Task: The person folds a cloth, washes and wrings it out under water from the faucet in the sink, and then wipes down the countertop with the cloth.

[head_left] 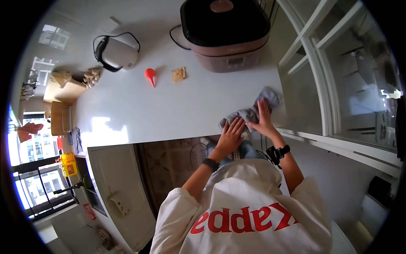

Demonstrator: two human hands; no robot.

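A crumpled grey cloth [267,96] lies at the near right corner of the white countertop [186,108]. My left hand [230,137] rests on the cloth's left end, by the counter's front edge, with its fingers stretched forward. Further right, my right hand [264,120] lies flat over the cloth's middle, fingers extended and thumb held apart. Part of the cloth is hidden beneath both hands. A dark band is on my left wrist, and a black device is strapped to the right one.
A black-lidded pink appliance [228,51] stands at the back right. Left of it are a small tan packet [179,74], a red rubber bulb [149,75] and a grey device with a black handle [119,53]. White-framed glass panels [315,72] border the right side.
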